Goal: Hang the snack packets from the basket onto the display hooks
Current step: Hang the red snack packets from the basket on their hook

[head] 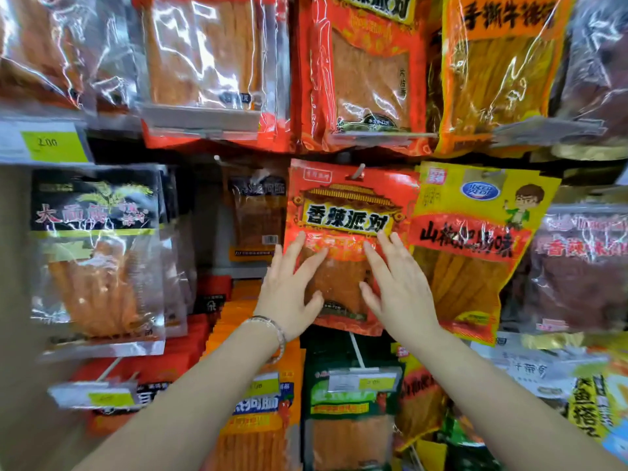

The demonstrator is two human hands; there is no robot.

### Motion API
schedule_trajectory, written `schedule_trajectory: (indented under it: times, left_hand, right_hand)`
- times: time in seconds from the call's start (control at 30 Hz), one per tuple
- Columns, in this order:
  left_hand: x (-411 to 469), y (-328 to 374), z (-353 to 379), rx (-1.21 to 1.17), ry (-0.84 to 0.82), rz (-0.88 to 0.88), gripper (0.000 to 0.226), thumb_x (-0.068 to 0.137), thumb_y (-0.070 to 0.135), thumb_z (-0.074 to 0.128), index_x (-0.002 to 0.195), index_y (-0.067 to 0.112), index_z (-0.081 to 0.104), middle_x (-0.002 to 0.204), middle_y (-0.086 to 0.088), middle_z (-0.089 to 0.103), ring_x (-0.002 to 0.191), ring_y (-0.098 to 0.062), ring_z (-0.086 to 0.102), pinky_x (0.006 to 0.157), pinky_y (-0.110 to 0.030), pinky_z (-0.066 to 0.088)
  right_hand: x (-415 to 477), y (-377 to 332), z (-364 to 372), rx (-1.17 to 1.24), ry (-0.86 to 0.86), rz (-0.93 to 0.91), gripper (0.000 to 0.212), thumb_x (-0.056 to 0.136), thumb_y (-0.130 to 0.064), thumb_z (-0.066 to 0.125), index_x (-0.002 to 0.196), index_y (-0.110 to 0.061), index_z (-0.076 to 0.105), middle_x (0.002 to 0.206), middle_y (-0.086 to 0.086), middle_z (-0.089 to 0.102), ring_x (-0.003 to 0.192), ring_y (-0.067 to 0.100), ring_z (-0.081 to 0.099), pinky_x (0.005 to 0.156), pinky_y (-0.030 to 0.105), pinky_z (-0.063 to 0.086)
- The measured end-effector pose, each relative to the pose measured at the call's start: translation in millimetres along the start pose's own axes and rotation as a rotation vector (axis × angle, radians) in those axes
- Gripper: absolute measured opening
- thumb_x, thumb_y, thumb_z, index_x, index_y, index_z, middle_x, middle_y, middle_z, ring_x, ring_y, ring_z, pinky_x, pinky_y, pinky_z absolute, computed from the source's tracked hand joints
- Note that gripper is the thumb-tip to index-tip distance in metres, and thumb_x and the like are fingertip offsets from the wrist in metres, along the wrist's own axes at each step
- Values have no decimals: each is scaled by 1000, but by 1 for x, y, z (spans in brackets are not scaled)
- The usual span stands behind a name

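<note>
While both hands lie flat on its front, the red spicy-strip packet point(343, 205) hangs by its top hole on a display hook point(358, 171), straight above the fingertips. The left hand point(290, 290) and right hand point(399, 290) both have their fingers spread and straight, resting on the packet's clear window; neither pinches anything. The left fingers point(314, 261) lean up and rightward and the right fingers point(373, 263) up and leftward, so the tips draw together under the printed banner. The packet's long axis runs up and down, from below the palms to the hook beyond the fingertips. The right fingertips sit a little nearer the hook than the left ones. Just outside the right little finger hangs a yellow packet point(475, 232), which meets the red one's edge. Well out past the left little finger hangs a black-labelled packet point(95, 249). By my judgement this packet is seated, and the next move is to pull both hands down and away toward the basket, which is out of view
</note>
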State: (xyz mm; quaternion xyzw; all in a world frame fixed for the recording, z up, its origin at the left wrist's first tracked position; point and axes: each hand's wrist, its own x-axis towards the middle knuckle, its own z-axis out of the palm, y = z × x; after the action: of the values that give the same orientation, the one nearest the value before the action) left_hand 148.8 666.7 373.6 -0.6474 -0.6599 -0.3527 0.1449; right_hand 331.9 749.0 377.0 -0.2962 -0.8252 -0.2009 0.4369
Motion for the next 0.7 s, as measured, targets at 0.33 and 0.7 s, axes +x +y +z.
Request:
schedule_trajectory:
  times: [0.33, 0.7]
  left_hand:
    - [28, -22, 25, -105, -47, -48, 64, 86, 25, 57, 143, 37, 30, 156, 12, -15, 144, -28, 0, 115, -41, 17]
    - [2, 6, -11, -178, -205, -151, 54, 88, 26, 58, 139, 16, 43, 147, -8, 38, 138, -25, 30, 114, -34, 23]
  right_hand:
    - [36, 4, 28, -146, -358, 127, 78, 92, -21, 56, 151, -12, 6, 159, 12, -8, 147, 24, -2, 105, 34, 39]
    - [27, -20, -16, 140, -401, 295, 41, 91, -25, 51, 131, -15, 53, 132, 10, 55, 121, 29, 50, 96, 42, 45]
